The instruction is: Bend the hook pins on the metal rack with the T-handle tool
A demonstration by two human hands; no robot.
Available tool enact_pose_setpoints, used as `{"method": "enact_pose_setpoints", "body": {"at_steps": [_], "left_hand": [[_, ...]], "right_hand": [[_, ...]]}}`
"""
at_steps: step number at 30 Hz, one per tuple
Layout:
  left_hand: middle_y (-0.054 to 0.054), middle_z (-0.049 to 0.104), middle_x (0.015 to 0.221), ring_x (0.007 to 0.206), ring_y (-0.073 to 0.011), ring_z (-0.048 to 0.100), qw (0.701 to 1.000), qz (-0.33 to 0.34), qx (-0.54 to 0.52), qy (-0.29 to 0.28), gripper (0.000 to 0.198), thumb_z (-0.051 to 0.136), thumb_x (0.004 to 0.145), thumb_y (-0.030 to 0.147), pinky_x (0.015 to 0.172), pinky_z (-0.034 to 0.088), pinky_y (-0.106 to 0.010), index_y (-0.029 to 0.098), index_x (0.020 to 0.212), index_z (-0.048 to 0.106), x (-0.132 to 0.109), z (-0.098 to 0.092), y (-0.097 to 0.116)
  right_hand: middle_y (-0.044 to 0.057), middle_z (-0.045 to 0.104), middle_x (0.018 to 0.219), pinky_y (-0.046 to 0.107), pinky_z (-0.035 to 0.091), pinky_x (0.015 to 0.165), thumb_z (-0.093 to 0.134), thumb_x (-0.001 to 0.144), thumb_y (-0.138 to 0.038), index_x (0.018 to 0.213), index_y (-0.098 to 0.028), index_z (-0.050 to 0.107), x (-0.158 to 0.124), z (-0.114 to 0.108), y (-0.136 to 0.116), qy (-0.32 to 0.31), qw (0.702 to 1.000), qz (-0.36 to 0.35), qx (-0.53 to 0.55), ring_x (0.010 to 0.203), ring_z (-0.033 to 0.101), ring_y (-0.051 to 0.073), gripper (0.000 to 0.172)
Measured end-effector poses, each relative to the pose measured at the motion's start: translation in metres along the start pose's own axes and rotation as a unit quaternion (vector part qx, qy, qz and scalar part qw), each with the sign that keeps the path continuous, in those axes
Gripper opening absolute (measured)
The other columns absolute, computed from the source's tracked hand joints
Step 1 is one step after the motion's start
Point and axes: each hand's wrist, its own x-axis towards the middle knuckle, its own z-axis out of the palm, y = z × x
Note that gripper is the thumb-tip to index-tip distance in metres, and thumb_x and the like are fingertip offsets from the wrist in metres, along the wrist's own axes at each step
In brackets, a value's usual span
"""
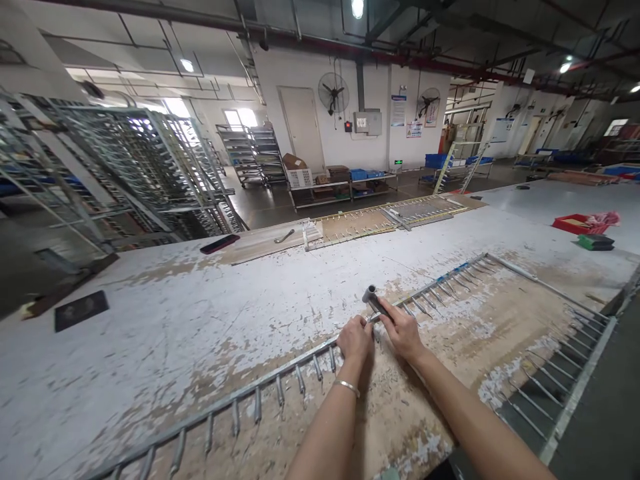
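Observation:
A long metal frame [280,373] with several short pegs lies across the worn white worktable [200,313]. My left hand [355,339] is closed on the frame's rail beside a peg, a thin bracelet on its wrist. My right hand [403,328] is closed around a short grey metal tube [373,299], held tilted with its open end pointing up and left, its lower end at the rail between my two hands.
A dark phone [220,243] and a wrench [284,236] lie on a board at the table's far side, next to another pegged frame [385,220]. A red tray [580,223] sits far right. Wire racks [125,167] stand at the left. A black pad [80,310] lies near the left edge.

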Motion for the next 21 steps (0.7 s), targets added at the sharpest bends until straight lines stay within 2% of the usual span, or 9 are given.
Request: {"method": "enact_pose_setpoints", "body": {"at_steps": [2, 5, 7, 12, 13, 17, 19, 21], "left_hand": [[-0.005, 0.072, 0.088, 0.086, -0.0224, 0.066, 1.0, 0.004, -0.001, 0.0, 0.022, 0.057, 0.082, 0.044, 0.067, 0.039, -0.028, 0.025, 0.084, 0.066, -0.001, 0.001, 0.0], [-0.006, 0.072, 0.086, 0.084, -0.0228, 0.066, 1.0, -0.002, 0.002, -0.009, 0.022, 0.057, 0.082, 0.044, 0.066, 0.039, -0.028, 0.024, 0.083, 0.067, 0.0, 0.001, -0.001], [-0.006, 0.072, 0.084, 0.084, -0.0235, 0.066, 1.0, -0.004, 0.002, -0.013, 0.021, 0.057, 0.082, 0.044, 0.065, 0.039, -0.028, 0.025, 0.082, 0.067, 0.0, 0.0, -0.001], [-0.005, 0.073, 0.083, 0.085, -0.0231, 0.067, 1.0, -0.005, -0.006, -0.017, 0.018, 0.06, 0.079, 0.042, 0.066, 0.039, -0.027, 0.026, 0.08, 0.067, 0.003, -0.002, -0.001], [-0.005, 0.073, 0.083, 0.085, -0.0228, 0.067, 1.0, -0.006, -0.007, -0.019, 0.017, 0.06, 0.079, 0.041, 0.066, 0.039, -0.027, 0.025, 0.08, 0.067, 0.004, -0.003, -0.001], [-0.005, 0.073, 0.086, 0.086, -0.0229, 0.067, 0.999, -0.018, -0.01, -0.032, 0.015, 0.06, 0.078, 0.038, 0.066, 0.04, -0.027, 0.025, 0.081, 0.067, 0.006, -0.006, -0.001], [-0.004, 0.073, 0.085, 0.086, -0.0228, 0.067, 0.999, -0.019, -0.011, -0.035, 0.014, 0.06, 0.078, 0.037, 0.066, 0.04, -0.027, 0.026, 0.08, 0.067, 0.006, -0.006, 0.0], [-0.004, 0.073, 0.084, 0.085, -0.0224, 0.067, 0.999, -0.014, -0.011, -0.033, 0.012, 0.061, 0.077, 0.036, 0.066, 0.04, -0.027, 0.026, 0.078, 0.067, 0.006, -0.007, 0.0]], "right_hand": [[0.009, 0.066, 0.122, 0.027, 0.049, 0.086, 0.037, 0.099, -0.026, 0.145, -0.024, 0.042, 0.0, -0.001, 0.001, -0.002, 1.0, 0.004, -0.01, 0.103, 0.064, 0.02, 0.046], [0.007, 0.073, 0.101, 0.025, 0.049, 0.075, 0.046, 0.096, -0.025, 0.137, -0.026, 0.052, -0.001, 0.001, 0.005, -0.081, 0.994, 0.023, -0.064, 0.088, 0.068, 0.019, 0.042], [0.005, 0.074, 0.096, 0.025, 0.049, 0.073, 0.049, 0.095, -0.025, 0.136, -0.028, 0.053, 0.0, 0.0, 0.006, -0.101, 0.992, 0.021, -0.076, 0.086, 0.068, 0.019, 0.042], [0.01, 0.064, 0.125, 0.028, 0.048, 0.088, 0.036, 0.1, -0.025, 0.146, -0.024, 0.04, 0.002, -0.005, 0.005, 0.005, 1.0, 0.009, -0.026, 0.106, 0.063, 0.02, 0.047], [0.01, 0.066, 0.123, 0.028, 0.048, 0.087, 0.036, 0.099, -0.025, 0.145, -0.024, 0.041, 0.002, -0.006, 0.006, -0.005, 0.999, 0.013, -0.031, 0.105, 0.063, 0.02, 0.046], [0.003, 0.075, 0.098, 0.025, 0.05, 0.077, 0.049, 0.094, -0.025, 0.136, -0.031, 0.053, 0.004, -0.008, 0.008, -0.109, 0.991, 0.025, -0.076, 0.089, 0.068, 0.019, 0.043], [0.004, 0.073, 0.108, 0.025, 0.05, 0.08, 0.047, 0.095, -0.025, 0.139, -0.03, 0.05, 0.007, -0.011, 0.007, -0.091, 0.994, 0.015, -0.064, 0.095, 0.067, 0.019, 0.044], [0.006, 0.066, 0.124, 0.026, 0.049, 0.086, 0.039, 0.098, -0.025, 0.144, -0.027, 0.043, 0.008, -0.013, 0.005, -0.041, 0.998, 0.001, -0.039, 0.106, 0.064, 0.019, 0.046]]}}
